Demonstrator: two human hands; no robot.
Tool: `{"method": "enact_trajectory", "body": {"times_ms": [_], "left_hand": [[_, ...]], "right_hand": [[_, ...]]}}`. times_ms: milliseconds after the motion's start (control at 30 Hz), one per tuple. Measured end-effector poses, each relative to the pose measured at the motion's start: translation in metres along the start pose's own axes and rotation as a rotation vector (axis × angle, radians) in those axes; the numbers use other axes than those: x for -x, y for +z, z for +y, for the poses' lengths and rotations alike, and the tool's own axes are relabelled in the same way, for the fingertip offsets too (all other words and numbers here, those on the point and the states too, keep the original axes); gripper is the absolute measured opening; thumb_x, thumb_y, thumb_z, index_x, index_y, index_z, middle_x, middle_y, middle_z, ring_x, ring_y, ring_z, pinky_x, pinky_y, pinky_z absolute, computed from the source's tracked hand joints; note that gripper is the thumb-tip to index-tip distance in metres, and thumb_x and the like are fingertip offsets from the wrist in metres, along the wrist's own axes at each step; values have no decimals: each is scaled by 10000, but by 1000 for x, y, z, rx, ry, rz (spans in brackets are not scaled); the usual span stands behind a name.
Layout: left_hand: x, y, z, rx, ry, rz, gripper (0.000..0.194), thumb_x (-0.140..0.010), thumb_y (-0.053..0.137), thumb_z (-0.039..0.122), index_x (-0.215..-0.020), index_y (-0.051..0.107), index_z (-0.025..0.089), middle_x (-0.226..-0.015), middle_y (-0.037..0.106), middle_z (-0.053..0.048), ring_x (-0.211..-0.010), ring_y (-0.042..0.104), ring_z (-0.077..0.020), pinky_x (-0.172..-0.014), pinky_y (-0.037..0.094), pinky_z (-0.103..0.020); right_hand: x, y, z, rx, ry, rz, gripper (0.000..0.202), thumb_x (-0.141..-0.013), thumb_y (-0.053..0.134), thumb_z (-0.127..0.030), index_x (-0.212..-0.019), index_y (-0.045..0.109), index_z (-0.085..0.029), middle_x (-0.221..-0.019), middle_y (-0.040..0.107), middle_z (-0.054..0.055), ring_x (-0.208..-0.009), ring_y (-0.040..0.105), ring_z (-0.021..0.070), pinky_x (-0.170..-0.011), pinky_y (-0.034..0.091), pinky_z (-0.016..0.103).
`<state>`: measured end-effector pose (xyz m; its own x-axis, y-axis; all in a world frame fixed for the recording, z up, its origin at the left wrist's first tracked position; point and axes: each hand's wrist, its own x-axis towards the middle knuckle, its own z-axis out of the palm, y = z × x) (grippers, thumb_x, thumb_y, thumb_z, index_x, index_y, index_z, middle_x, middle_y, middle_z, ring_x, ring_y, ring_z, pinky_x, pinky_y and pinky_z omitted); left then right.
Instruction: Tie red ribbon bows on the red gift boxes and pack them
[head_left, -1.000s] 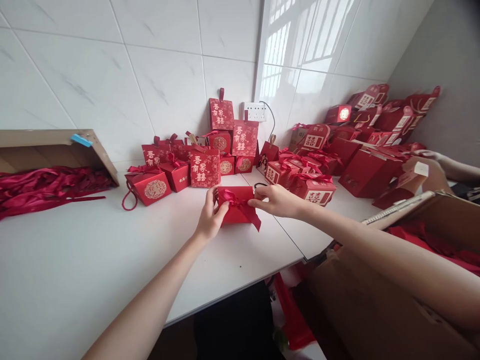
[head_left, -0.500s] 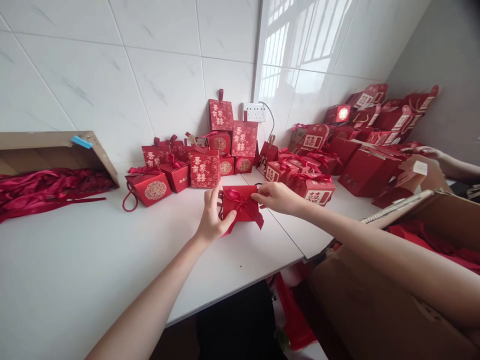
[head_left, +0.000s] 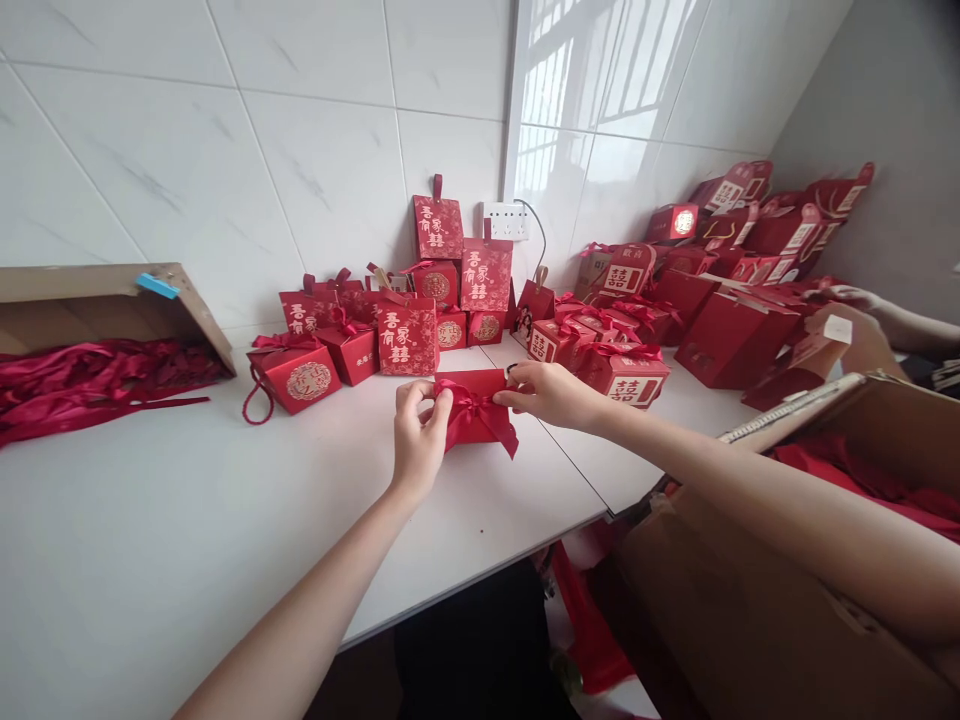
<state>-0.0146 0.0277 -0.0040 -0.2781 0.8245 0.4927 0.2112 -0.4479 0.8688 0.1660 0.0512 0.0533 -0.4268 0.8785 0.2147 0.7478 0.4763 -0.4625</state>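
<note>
A small red box stands on the white table near its middle, with a red ribbon bow across its top and a ribbon tail hanging over the front. My left hand is at the box's left side, thumb and fingers closed on the left loop of the bow. On the right, my right hand pinches the right part of the bow between thumb and forefinger. The fingertips cover the ends of the loops.
Several decorated red boxes stand behind against the tiled wall, with more piled at the right. An open carton of ribbons lies at the left. Another carton stands front right. A person's hand is at far right.
My left hand has closed from a spread grip on the box's side to a pinch on the left bow loop. That loop is pulled out leftward. My right hand still pinches the right side.
</note>
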Motion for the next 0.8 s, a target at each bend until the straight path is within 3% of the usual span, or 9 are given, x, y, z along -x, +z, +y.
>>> {"method": "enact_trajectory", "body": {"times_ms": [167, 367, 500, 633, 800], "left_hand": [[-1, -1, -3, 156, -65, -50, 188, -695, 626, 347, -640, 569, 176, -976, 506, -50, -943, 548, -188, -718, 495, -257], [-6, -1, 1, 373, -241, -88, 281, -611, 723, 426, -662, 643, 161, -1130, 493, -54, -1039, 530, -211, -762, 500, -263], [-7, -2, 5, 472, -267, -91, 322, -569, 759, 452, -647, 647, 162, -1245, 483, -48, -1047, 544, -223, -721, 523, -262], [-6, 0, 6, 495, -280, -17, 296, -579, 764, 435, -678, 672, 171, -1184, 560, -51, -1105, 525, -226, -810, 511, -276], [-3, 2, 2, 517, -366, 97, 338, -596, 759, 413, -798, 698, 149, -899, 652, -44, -850, 600, -164, -779, 507, -296]], "right_hand": [[0, -2, 0, -15, 71, 18, 247, -842, 537, -312, -638, 548, -174, -745, 620, 15, -640, 593, 116, -584, 394, 211], [-2, -1, 3, -32, 41, 13, 195, -834, 540, -308, -694, 576, -178, -832, 625, 27, -718, 610, 131, -657, 433, 219], [-2, 0, 3, -42, 33, 15, 196, -832, 540, -316, -700, 582, -177, -843, 613, 27, -708, 604, 126, -670, 439, 219], [0, -1, 0, -52, 30, -15, 216, -835, 536, -334, -686, 560, -179, -799, 604, 18, -676, 596, 120, -640, 429, 212], [1, -2, -3, -61, 39, -22, 236, -837, 535, -342, -665, 528, -180, -768, 603, 11, -676, 604, 121, -614, 410, 209]]}}
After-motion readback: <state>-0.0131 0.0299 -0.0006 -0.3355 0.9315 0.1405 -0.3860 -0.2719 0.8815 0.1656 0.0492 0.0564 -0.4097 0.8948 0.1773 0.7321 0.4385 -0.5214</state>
